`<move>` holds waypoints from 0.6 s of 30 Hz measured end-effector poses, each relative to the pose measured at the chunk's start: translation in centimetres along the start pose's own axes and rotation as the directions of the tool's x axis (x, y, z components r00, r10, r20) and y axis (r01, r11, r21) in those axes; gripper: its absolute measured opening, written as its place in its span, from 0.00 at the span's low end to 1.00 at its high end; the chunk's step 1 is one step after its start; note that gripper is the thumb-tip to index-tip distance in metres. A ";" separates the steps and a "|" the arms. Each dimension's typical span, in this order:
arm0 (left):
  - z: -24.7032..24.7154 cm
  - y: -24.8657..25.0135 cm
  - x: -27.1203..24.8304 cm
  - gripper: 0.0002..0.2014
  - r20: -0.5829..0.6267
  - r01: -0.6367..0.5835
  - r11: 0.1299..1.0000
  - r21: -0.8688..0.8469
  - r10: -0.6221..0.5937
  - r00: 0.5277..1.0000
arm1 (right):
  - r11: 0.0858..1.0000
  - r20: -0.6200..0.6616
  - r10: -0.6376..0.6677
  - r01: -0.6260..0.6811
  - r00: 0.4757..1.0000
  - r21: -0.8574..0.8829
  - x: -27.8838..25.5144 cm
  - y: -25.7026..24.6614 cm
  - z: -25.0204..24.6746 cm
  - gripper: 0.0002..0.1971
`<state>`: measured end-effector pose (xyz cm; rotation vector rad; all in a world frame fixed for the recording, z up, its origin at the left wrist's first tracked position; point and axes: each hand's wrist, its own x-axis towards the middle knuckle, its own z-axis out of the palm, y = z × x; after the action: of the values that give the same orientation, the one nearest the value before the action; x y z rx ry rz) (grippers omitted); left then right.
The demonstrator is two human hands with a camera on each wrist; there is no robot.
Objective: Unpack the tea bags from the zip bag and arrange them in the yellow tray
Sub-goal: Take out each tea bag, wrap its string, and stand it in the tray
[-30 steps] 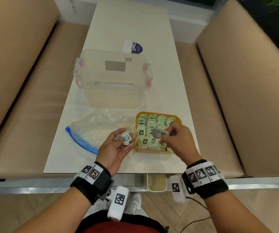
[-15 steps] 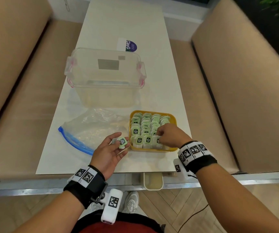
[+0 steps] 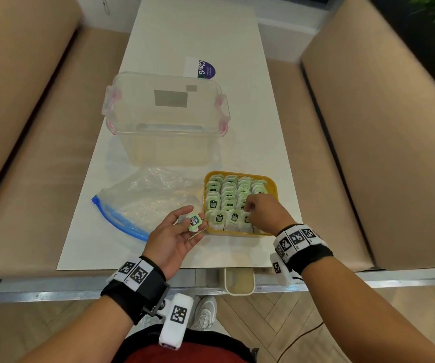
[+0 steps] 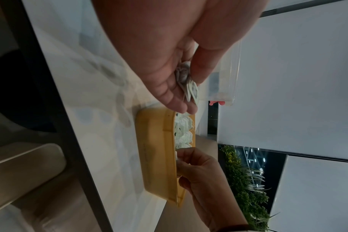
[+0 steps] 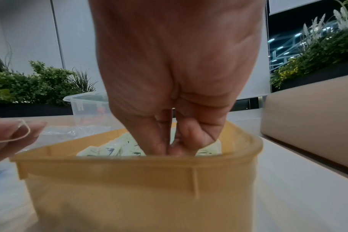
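The yellow tray (image 3: 274,186) stands on the white table near its front edge, filled with rows of green-tagged tea bags (image 3: 228,199). My right hand (image 3: 250,214) reaches down into the tray's front right part and pinches a tea bag (image 3: 246,219) in the front row. In the right wrist view its fingertips (image 5: 170,145) dip behind the tray wall (image 5: 129,180). My left hand (image 3: 185,229) hovers palm up just left of the tray. It holds one tea bag (image 3: 195,221) with its string between thumb and fingers, also visible as a tea bag (image 4: 190,85) in the left wrist view. The crumpled zip bag (image 3: 145,203) lies left of the tray.
A clear plastic box (image 3: 166,119) with pink clips stands behind the zip bag and tray. A sticker (image 3: 201,69) lies further back. Beige benches (image 3: 368,153) flank the narrow table on both sides. A small cream cup (image 3: 238,280) hangs below the table's front edge.
My right hand has come down from above the tray with a tea bag and now has its fingertips inside the front row. The left hand has kept its tea bag, barely moving.
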<state>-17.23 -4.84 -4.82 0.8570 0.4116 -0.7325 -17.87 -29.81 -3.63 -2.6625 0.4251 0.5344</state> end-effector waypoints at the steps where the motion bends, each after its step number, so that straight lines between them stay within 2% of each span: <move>1: 0.0 0.0 0.0 0.16 0.002 0.002 1.000 0.000 -0.002 1.000 | 1.000 0.000 -0.007 0.007 1.000 0.002 0.0 0.0 0.0 0.11; 6: -0.1 0.1 0.0 0.15 0.004 0.003 1.000 -0.008 -0.003 1.000 | 1.000 -0.003 -0.003 0.003 1.000 -0.002 0.1 -0.2 0.2 0.15; 10: 0.3 0.2 -0.1 0.14 0.002 0.010 0.999 -0.046 -0.010 1.000 | 0.998 -0.151 -0.028 0.036 0.988 0.051 -0.5 -1.0 -0.3 0.16; 11: 0.5 0.3 -0.2 0.15 0.007 0.015 0.998 -0.055 -0.014 1.000 | 0.993 -0.212 -0.064 0.083 0.975 0.080 -0.9 -1.6 -0.5 0.15; 13: 0.7 0.3 -0.2 0.16 0.026 0.029 0.998 -0.062 -0.028 0.999 | 0.953 -0.280 -0.222 0.269 0.934 0.141 -2.0 -3.4 -0.9 0.15; 15: 0.9 0.4 -0.2 0.16 0.039 0.049 0.997 -0.056 -0.047 0.998 | 0.870 -0.231 -0.429 0.468 0.873 0.156 -3.3 -5.2 -0.9 0.18; 16: 1.0 0.4 -0.2 0.17 0.047 0.057 0.997 -0.052 -0.055 0.997 | 0.841 -0.187 -0.487 0.516 0.853 0.165 -3.8 -5.9 -0.8 0.17; 18: 1.2 0.5 -0.2 0.17 0.057 0.055 0.997 -0.046 -0.052 0.997 | 0.846 -0.159 -0.439 0.467 0.884 0.257 -4.2 -6.8 -0.4 0.14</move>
<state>-16.97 -5.47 -3.73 0.7820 0.4018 -0.7914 -18.99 -23.14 0.64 -2.3890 -0.1071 0.1800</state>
